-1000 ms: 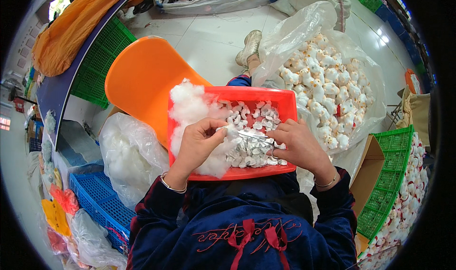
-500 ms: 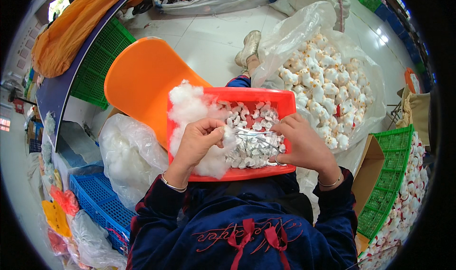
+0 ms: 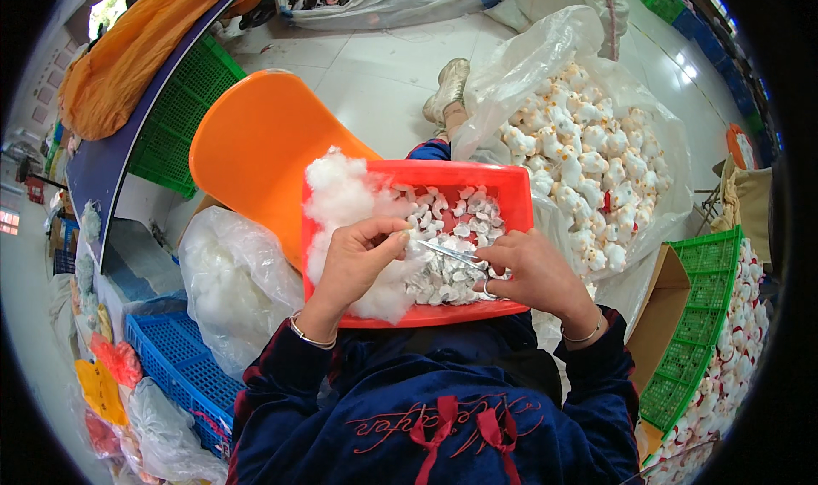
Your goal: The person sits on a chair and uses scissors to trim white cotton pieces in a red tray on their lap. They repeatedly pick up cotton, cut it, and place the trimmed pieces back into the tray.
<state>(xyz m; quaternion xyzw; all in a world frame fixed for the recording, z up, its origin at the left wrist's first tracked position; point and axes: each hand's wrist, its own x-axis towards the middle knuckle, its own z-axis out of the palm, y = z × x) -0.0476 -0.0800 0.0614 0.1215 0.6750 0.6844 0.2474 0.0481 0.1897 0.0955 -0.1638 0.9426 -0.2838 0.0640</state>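
My right hand [image 3: 532,272] grips slim silver ring-handled forceps [image 3: 450,251], with a finger ring of the handle showing by the thumb. Their narrow tips point left, close to the fingertips of my left hand [image 3: 362,263]. That hand is closed in a pinch; a small pale piece seems to be between thumb and forefinger, too small to name. Both hands are above a red plastic bin [image 3: 409,316] on my lap. In it lie many small white fabric pieces [image 3: 443,280], and fluffy white stuffing [image 3: 336,191] covers its left side.
An orange chair [image 3: 256,144] stands beyond the bin at left. A clear bag of white plush pieces [image 3: 588,161] stands at right, near a green crate [image 3: 694,314]. A bag of stuffing [image 3: 226,268] and a blue crate [image 3: 183,357] are at left.
The forceps' arms were apart and are now nearly together. My right hand has moved slightly down and left, and my left fingertips have shifted a little right.
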